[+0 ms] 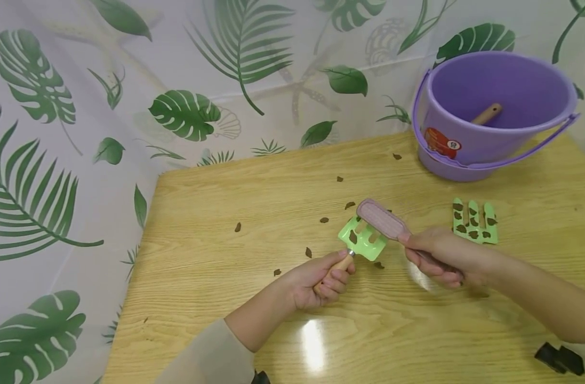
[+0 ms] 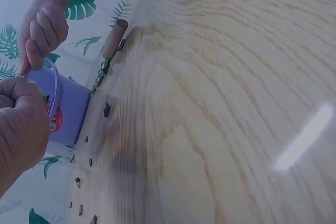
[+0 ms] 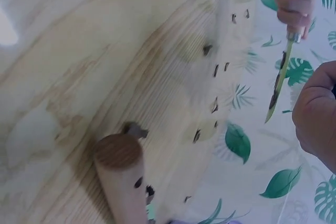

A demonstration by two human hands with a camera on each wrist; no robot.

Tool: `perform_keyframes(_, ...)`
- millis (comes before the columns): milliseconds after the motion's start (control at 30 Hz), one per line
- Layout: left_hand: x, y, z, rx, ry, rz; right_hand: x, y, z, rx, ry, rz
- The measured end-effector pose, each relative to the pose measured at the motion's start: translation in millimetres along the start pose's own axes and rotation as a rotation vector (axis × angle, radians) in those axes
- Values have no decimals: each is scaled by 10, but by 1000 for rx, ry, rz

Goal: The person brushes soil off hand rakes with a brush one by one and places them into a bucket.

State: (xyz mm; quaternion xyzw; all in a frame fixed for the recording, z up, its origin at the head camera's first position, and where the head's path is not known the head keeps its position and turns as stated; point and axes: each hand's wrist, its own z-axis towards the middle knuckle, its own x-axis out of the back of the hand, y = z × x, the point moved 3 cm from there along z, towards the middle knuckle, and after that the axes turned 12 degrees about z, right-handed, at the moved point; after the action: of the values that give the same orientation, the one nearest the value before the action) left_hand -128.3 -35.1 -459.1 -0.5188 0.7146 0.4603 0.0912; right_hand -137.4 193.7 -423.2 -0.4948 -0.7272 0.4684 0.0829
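Note:
My left hand (image 1: 328, 280) grips the wooden handle of a small green hand fork (image 1: 369, 246), its tined head turned up with a brown flake on it. In my right hand (image 1: 441, 258) is a dusty-pink brush (image 1: 379, 220) with a long oval head, which overlaps the fork's tines in the head view. Seen edge-on in the right wrist view, the green hand fork (image 3: 281, 80) carries brown flakes on one side. A second green hand fork (image 1: 474, 229), dotted with brown flakes, lies right of my right hand; its wooden handle (image 3: 121, 182) shows in the right wrist view.
A purple bucket (image 1: 446, 141) stands at the back right, a wooden handle (image 1: 488, 114) leaning inside it. Several brown flakes (image 1: 324, 220) are scattered over the wooden table (image 1: 201, 202). Behind it hangs a leaf-patterned cloth (image 1: 282, 117).

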Motion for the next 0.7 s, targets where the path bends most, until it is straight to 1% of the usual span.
perform_keyframes(200,-13,5,14,5,-18,-5,-177,35,-54,-13,-93,23)
perform_keyframes(267,-11,7,13,9,-20,-9,-206,55,-70,-16,-130,40)
perform_keyframes(367,-12,16,6,10,-16,-8,-218,91,-78,-20,-162,50)
perform_keyframes(567,-62,23,-15,10,-11,-10,-211,164,-50,-35,-179,36)
perform_keyframes(700,-107,7,-19,20,0,17,-212,174,-22,-38,-160,19)
